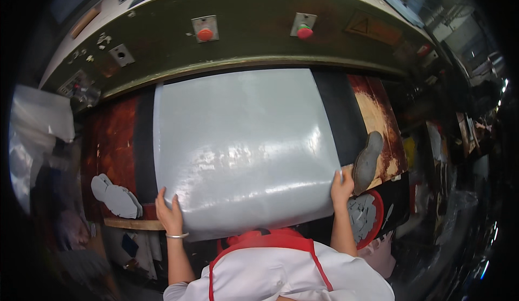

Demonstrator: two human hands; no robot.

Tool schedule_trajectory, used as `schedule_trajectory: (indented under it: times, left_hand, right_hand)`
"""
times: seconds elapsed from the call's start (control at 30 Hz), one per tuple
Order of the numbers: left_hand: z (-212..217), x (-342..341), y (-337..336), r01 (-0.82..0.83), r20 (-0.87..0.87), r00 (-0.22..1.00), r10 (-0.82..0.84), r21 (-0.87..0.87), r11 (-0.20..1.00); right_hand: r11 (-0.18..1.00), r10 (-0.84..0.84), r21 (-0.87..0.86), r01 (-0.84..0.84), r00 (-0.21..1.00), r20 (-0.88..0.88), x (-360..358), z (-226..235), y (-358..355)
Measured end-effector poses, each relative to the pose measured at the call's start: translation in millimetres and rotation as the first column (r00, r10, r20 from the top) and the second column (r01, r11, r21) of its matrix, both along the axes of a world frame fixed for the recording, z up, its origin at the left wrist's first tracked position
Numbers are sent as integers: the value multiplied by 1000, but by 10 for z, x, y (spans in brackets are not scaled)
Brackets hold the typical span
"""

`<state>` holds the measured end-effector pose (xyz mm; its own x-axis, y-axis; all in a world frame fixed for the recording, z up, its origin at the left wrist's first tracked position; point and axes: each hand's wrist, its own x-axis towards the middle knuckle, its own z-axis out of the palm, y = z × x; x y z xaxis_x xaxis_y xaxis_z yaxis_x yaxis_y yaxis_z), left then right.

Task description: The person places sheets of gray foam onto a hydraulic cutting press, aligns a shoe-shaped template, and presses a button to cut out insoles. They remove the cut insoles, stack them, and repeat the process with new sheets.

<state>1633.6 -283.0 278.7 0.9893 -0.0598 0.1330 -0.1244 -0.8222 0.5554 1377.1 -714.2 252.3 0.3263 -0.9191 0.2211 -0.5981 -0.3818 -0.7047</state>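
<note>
Head-mounted, left unit of pair, angled downward past red apron (pixel 275 241), wide fisheye, close above grey sheet (pixel 243 122), facing green panel (pixel 254 31).

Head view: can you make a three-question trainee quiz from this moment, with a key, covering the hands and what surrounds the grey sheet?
1. On which wrist is the bracelet worn?
2. True or false: the right hand is at the edge of the grey sheet.
3. Where is the round red container?
A) To the left of the grey sheet
B) On top of the grey sheet
C) Beside the right forearm, on its outer side

Key:
1. The left
2. True
3. C
</note>
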Motion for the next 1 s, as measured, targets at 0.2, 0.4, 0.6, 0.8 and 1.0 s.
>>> schedule_trajectory:
  times: [0.2,0.4,0.6,0.8,1.0]
  left_hand:
    - [368,1145,-729,253,41,966,-255,44,966]
    - [-48,586,-768,303,-209,952,-225,516,801]
    - [-213,432,-729,257,67,948,-312,417,872]
    - [-154,429,-782,250,113,945,-306,351,902]
    - [-98,528,-741,316,47,937,-346,313,896]
  right_hand:
    - [942,282,-153,-300,951,-128,1007,435,-772]
    - [975,-155,-212,61,873,-462,-118,325,-808]
    - [998,60,47,-45,912,-405,-763,103,-877]
    - [996,-2,-84,-20,966,-257,-711,25,-902]
    - [963,-129,261,65,963,236,-537,390,-778]
